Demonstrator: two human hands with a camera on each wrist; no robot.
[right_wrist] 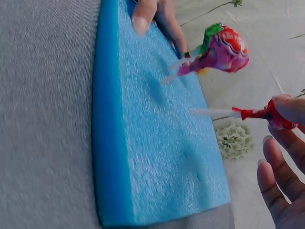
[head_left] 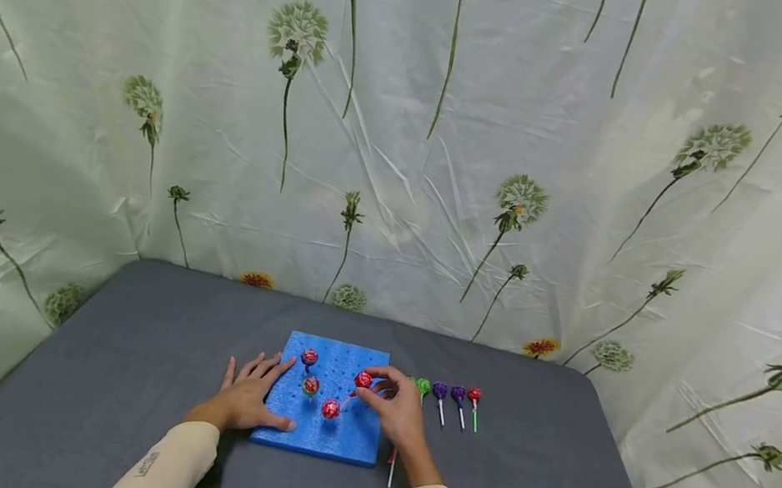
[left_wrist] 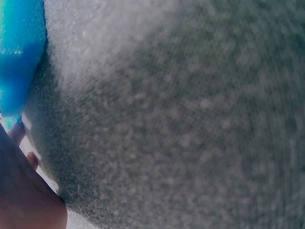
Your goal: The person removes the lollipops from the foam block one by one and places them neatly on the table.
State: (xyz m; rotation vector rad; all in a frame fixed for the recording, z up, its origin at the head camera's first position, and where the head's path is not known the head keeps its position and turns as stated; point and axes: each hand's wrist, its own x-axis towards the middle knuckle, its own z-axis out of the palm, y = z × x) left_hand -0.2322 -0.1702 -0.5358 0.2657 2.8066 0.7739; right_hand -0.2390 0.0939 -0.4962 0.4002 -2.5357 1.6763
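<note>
A blue foam board (head_left: 353, 445) with small holes lies flat on the grey table. My left hand (head_left: 248, 401) rests on its left edge with the fingers spread and the thumb along the front. Between thumb and fingertips, my right hand (head_left: 402, 414) pinches a red-wrapped lollipop (right_wrist: 279, 117) by its head. Its white stick (right_wrist: 209, 112) points at the board, the tip close over the surface in the right wrist view. Three lollipops stand upright in the board: one at the back (head_left: 309, 357), one in the middle (head_left: 311, 385) and one nearer the front (head_left: 331, 409).
Right of the board lies a row of lollipops: a green one (head_left: 423, 385) partly behind my right hand, two purple ones (head_left: 440, 390) and a red one (head_left: 475, 393). Another stick (head_left: 391, 472) shows below that hand. A dandelion-print curtain (head_left: 404, 153) hangs behind the table.
</note>
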